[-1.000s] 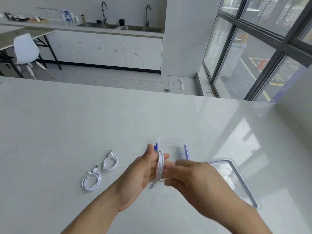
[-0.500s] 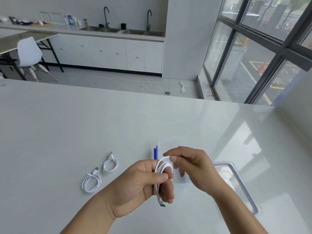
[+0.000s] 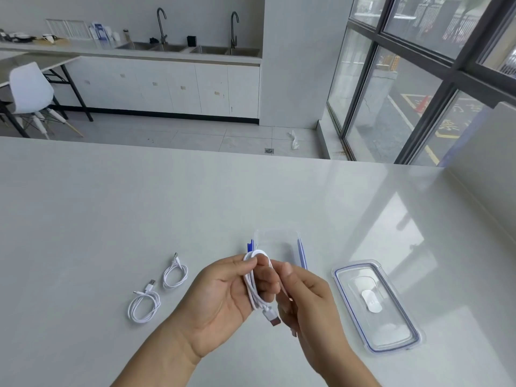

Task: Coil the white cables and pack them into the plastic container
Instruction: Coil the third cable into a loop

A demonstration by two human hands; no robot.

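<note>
White table (image 3: 111,205), kitchen behind. The left hand (image 3: 220,291) grips the coiled cable (image 3: 252,286) above the table, just short of the open container (image 3: 279,238); right hand (image 3: 310,297) pinches one strand. Risk — plug end (image 3: 272,317) hangs free; a loosened grip likely lets loops spring apart before packing.

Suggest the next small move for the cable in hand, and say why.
Probably carry the white cable forward and lower it into the plastic container. It sits looped in the left hand, the right hand pinching a strand, only its USB plug hanging loose. The container stands open just beyond the hands, its lid off to the right.
</note>
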